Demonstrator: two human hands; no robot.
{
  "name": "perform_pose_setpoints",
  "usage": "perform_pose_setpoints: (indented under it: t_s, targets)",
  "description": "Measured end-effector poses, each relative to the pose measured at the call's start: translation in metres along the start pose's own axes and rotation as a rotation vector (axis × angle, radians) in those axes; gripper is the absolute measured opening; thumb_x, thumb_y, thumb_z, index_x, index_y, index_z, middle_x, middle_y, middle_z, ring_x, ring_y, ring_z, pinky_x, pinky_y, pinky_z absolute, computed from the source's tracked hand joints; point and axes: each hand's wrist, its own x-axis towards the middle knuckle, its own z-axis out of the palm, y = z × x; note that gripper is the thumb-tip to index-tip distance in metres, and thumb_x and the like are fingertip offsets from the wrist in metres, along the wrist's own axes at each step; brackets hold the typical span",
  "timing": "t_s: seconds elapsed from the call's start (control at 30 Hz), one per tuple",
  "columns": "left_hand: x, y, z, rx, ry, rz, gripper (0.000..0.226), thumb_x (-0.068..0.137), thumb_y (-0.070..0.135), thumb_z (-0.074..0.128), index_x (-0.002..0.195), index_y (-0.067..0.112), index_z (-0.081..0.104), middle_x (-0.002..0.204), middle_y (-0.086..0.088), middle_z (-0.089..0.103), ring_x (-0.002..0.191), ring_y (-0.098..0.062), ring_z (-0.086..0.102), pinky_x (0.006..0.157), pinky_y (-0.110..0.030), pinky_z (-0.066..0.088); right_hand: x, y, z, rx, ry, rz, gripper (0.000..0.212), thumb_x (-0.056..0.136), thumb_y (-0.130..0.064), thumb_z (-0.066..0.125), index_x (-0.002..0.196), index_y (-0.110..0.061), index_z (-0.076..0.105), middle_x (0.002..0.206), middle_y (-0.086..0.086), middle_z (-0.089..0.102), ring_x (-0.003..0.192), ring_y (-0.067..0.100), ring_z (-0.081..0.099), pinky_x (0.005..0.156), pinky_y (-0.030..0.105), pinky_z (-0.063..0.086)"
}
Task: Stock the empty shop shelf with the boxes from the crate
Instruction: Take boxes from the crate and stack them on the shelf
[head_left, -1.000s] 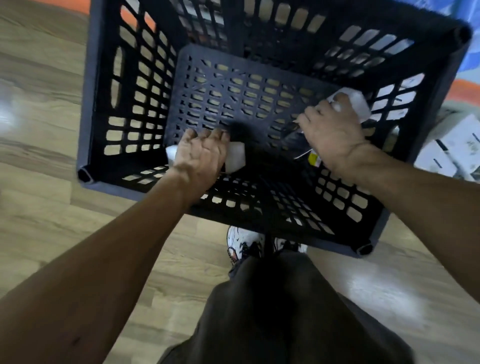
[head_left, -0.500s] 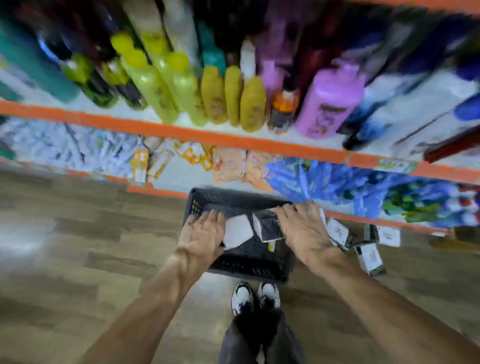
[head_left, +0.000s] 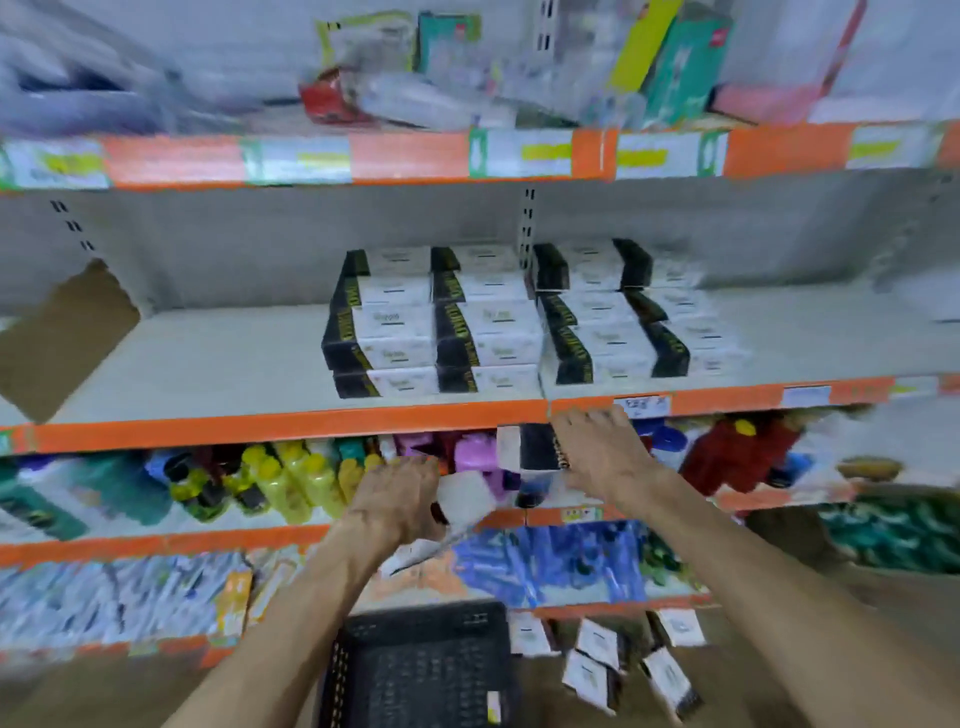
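left hand (head_left: 400, 501): fingers wrapped round a white box (head_left: 464, 500)
right hand (head_left: 602, 452): fingers wrapped round a black-and-white box (head_left: 527, 447)
risk: might bump the stacked boxes (head_left: 498, 322) on the shelf (head_left: 208, 364), mid frame, toppling them

Stacked boxes (head_left: 488, 322) on the shelf (head_left: 208, 364): white faces, black ends with yellow lettering. Shelf board pale grey-beige, front edge strip (head_left: 291, 423) orange with white price labels. Brown cardboard piece (head_left: 62, 338) at shelf's left. Box in right hand (head_left: 602, 457): black end and white face (head_left: 527, 447). Box in left hand (head_left: 397, 499): white (head_left: 465, 499). Crate (head_left: 421, 670) black, grid-perforated. Loose boxes on the floor (head_left: 597, 654): white with dark edges. Lower shelf: yellow bottles (head_left: 291, 483), pink bottle (head_left: 475, 452), dark red item (head_left: 737, 452). Below that, blue packs (head_left: 550, 561).
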Motion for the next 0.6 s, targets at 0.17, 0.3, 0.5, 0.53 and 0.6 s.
perform_pose_setpoints:
  t_s: [0.17,0.3,0.5,0.53,0.6]
  targets:
    - [0.027,0.067,-0.059,-0.026,0.062,0.091,0.056,0.072,0.046,0.070,0.113,0.016,0.047,0.114,-0.005,0.057,0.105,-0.028,0.058,0.071,-0.033,0.040,-0.026,0.076,-0.009,-0.031,0.042,0.059,0.062,0.082,-0.039,0.068,0.131,-0.013,0.039,0.128,0.003,0.049,0.117,0.027,0.048,0.098,0.040,0.031]
    - [0.053,0.120,-0.092,-0.094,0.134,0.107,0.052,0.066,0.047,0.073,0.100,0.017,0.045,0.105,-0.002,0.056,0.097,-0.027,0.059,0.067,-0.033,0.043,-0.036,0.144,-0.004,0.028,0.081,0.096,0.063,0.081,-0.035,0.069,0.133,-0.015,0.039,0.129,0.003,0.049,0.120,0.025,0.047,0.101,0.040,0.030]
    - [0.090,0.202,-0.138,-0.146,0.240,0.050,0.060,0.069,0.050,0.073,0.112,0.016,0.047,0.111,-0.005,0.059,0.099,-0.029,0.060,0.073,-0.038,0.048,-0.039,0.250,0.000,0.187,0.166,0.134,0.055,0.079,-0.040,0.068,0.121,-0.015,0.042,0.120,0.004,0.053,0.113,0.027,0.050,0.098,0.040,0.033]
    - [0.096,0.215,-0.143,-0.146,0.271,0.041,0.062,0.070,0.050,0.073,0.114,0.015,0.047,0.113,-0.005,0.058,0.101,-0.029,0.060,0.073,-0.038,0.047,-0.038,0.265,0.002,0.207,0.179,0.138,0.056,0.079,-0.042,0.068,0.121,-0.015,0.042,0.120,0.004,0.053,0.112,0.027,0.050,0.097,0.040,0.033]
    - [0.103,0.238,-0.152,-0.127,0.317,0.023,0.063,0.072,0.049,0.073,0.116,0.014,0.046,0.117,-0.006,0.055,0.104,-0.028,0.058,0.073,-0.038,0.046,-0.037,0.292,0.005,0.244,0.202,0.151,0.059,0.078,-0.046,0.069,0.122,-0.016,0.042,0.120,0.004,0.054,0.112,0.027,0.051,0.095,0.040,0.033]
